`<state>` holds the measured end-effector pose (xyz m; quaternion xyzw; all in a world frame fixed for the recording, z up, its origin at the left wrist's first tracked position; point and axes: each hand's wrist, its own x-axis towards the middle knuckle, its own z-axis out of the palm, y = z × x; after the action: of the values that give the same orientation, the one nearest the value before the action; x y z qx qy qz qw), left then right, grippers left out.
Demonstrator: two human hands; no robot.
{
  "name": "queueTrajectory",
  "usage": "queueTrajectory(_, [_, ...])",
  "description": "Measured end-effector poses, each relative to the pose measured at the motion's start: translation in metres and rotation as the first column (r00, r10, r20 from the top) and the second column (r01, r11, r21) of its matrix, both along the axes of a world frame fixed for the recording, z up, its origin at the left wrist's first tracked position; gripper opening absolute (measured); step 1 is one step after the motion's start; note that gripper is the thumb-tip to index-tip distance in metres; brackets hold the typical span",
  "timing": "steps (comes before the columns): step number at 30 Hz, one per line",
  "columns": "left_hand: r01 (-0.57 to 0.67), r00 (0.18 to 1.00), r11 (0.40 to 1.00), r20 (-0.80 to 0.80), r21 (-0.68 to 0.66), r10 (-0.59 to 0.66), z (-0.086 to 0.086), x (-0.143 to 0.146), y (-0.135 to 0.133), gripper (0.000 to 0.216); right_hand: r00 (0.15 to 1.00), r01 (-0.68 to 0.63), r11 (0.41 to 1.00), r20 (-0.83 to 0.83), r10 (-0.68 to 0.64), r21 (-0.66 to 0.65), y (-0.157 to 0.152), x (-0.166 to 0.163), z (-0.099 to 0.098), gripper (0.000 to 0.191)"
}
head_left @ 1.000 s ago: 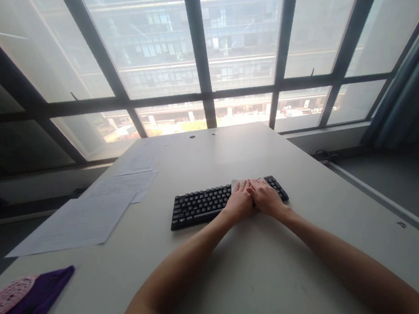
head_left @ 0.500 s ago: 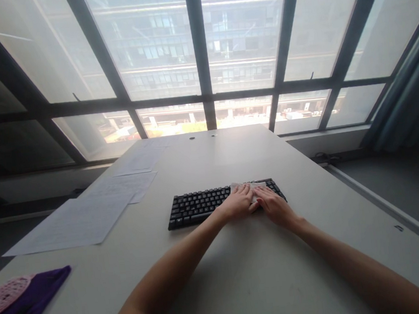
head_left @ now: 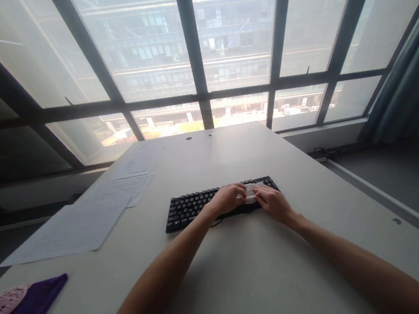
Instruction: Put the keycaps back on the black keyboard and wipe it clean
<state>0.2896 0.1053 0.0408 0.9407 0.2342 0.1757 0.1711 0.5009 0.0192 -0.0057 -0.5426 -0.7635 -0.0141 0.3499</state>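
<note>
A black keyboard [head_left: 188,209] lies on the white desk, its right half partly covered by my hands. Over those keys is a white wipe [head_left: 251,193], bunched between the two hands; whether it is tissue or cloth I cannot tell. My left hand [head_left: 229,198] has its fingers curled onto the wipe's left end. From the other side, my right hand [head_left: 273,202] pinches its right end. A bit of dark cable [head_left: 217,222] shows at the keyboard's front edge, below my left wrist.
Several printed paper sheets [head_left: 75,228] lie along the desk's left side. A purple cloth item with a pink patterned part [head_left: 31,310] is at the near left corner. Tall windows [head_left: 156,42] stand beyond the desk [head_left: 210,162], and a blue-grey curtain [head_left: 401,92] hangs at right.
My fingers, flat on the wipe before, have curled and now grip its ends. My hands have drawn slightly apart, and the wipe is more bunched. The view has shifted a little.
</note>
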Motion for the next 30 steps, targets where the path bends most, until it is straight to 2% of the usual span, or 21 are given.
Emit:
queueTrajectory(3, [-0.005,1.0,1.0,0.005,0.018,0.004,0.005,0.003,-0.007,0.016,0.999,-0.039,0.999,-0.013,0.039,0.016,-0.007,0.002,0.007,0.025])
queueTrajectory(7, [0.001,1.0,0.998,-0.017,0.061,0.0,0.008,0.011,-0.027,0.022,0.996,-0.074,0.997,0.042,0.075,-0.029,-0.019,0.008,0.013,0.029])
queueTrajectory(10, [-0.035,0.999,0.995,-0.01,0.096,0.036,-0.004,0.02,-0.046,0.028,0.993,-0.085,0.995,0.079,0.089,-0.052,-0.025,0.007,0.011,0.039])
queueTrajectory(13, [-0.117,0.992,0.976,0.072,0.184,0.105,-0.021,0.027,-0.058,0.028,0.987,-0.081,0.994,0.13,0.09,-0.075,-0.026,0.0,0.004,0.052])
queueTrajectory(17, [-0.095,0.994,0.962,0.068,0.255,0.08,-0.034,0.026,-0.061,0.036,0.984,0.004,0.998,0.177,0.008,-0.068,-0.026,-0.011,-0.011,0.063])
queueTrajectory(22, [-0.069,0.998,0.948,0.036,0.31,0.06,-0.036,0.023,-0.058,0.034,0.983,0.073,0.997,0.172,-0.069,-0.018,-0.026,-0.015,-0.022,0.057])
queueTrajectory(30, [-0.107,0.994,0.946,0.04,0.308,0.099,-0.039,0.026,-0.058,0.028,0.987,0.06,0.998,0.145,-0.063,0.025,-0.025,-0.01,-0.015,0.038])
